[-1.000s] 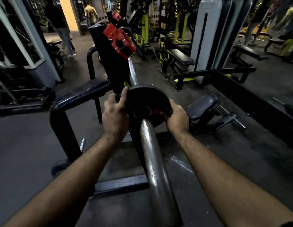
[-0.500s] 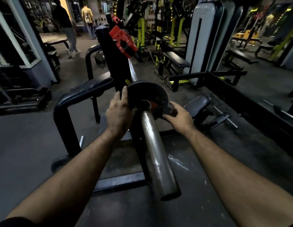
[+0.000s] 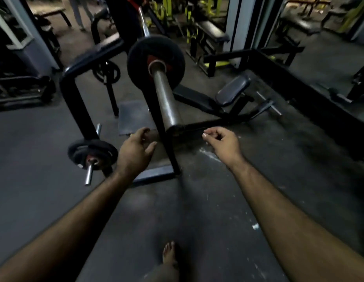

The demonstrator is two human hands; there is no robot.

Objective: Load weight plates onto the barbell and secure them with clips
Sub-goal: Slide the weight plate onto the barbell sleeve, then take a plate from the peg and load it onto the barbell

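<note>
One plate (image 3: 156,63) sits far on the sleeve (image 3: 166,98). Both hands, left (image 3: 134,151) and right (image 3: 222,144), hang loosely curled and hold nothing (a plate is heavy: grip its rim).

A dim gym: dark grey rubber floor (image 3: 207,210) scuffed with white marks. Beyond it stands a black padded bench (image 3: 212,32) beside yellow-green machine frames (image 3: 189,35) and a pale grey pillar (image 3: 235,23).

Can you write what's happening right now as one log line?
plate: on barbell sleeve | clip: none on this sleeve | left hand: free | right hand: free
</note>
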